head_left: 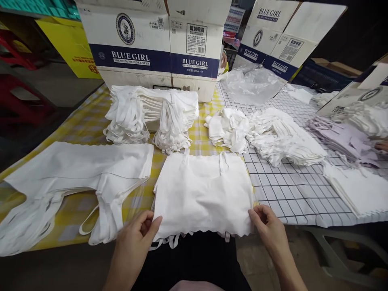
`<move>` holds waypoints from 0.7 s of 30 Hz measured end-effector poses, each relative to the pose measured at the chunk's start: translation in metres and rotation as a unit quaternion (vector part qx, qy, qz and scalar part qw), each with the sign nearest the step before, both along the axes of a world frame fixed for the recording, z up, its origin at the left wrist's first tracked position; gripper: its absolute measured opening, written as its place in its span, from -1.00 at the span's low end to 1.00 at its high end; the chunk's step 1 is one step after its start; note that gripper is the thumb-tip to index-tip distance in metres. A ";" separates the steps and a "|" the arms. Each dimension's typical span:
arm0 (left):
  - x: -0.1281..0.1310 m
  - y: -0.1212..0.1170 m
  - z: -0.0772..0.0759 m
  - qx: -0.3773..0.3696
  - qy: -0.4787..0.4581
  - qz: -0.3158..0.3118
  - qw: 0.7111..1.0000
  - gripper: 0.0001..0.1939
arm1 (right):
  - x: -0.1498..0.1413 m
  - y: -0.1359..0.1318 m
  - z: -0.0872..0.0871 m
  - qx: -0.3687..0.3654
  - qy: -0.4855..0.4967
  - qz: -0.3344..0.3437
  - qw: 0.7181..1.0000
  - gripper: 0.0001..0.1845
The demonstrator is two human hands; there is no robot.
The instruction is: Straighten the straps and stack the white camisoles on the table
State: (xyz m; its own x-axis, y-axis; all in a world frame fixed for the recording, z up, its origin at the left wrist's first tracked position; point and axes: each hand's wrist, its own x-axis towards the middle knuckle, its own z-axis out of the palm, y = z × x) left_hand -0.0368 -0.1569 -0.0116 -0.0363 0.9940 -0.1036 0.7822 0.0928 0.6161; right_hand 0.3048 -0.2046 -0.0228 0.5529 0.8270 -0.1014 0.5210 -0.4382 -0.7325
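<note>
A white camisole top (203, 196) with thin straps lies flat at the table's front edge, over other white pieces whose straps hang below it. My left hand (138, 236) pinches its lower left side between thumb and fingers. On the opposite side, my right hand (269, 226) pinches the lower right edge. To the left lies a stack of white strapped garments (81, 165), straps trailing toward the front edge. Behind the camisole top, a thick folded pile of white garments (163, 105) stands with its straps bunched in two clumps.
White beer cartons (139, 36) stand behind the piles. A crumpled white heap (228, 127) and a white garment pile (285, 135) sit to the right, with lilac garments (342, 139) beyond. Clear plastic (253, 83) lies at the back. Another person's fingers (382, 146) show at the right edge.
</note>
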 end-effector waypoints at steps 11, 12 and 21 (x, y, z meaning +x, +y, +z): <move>0.009 0.003 0.025 -0.134 -0.331 0.154 0.921 -0.64 | -0.003 0.001 0.018 0.054 0.386 -0.115 0.914 -0.67; 0.009 0.003 0.024 -0.149 -0.347 0.161 0.912 -0.63 | -0.003 0.000 0.018 0.047 0.415 -0.116 0.901 -0.67; 0.009 0.000 0.010 -0.171 -0.331 0.141 0.917 -0.62 | -0.004 -0.009 0.011 0.014 0.527 -0.029 0.849 -0.58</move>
State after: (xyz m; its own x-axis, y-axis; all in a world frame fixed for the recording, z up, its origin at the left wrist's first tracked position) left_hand -0.0274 -0.1568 -0.0017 -0.1043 0.8598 -0.4998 0.1620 0.5105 0.8445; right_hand 0.3011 -0.2137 -0.0118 0.2066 0.8120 -0.5459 -0.4524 -0.4155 -0.7891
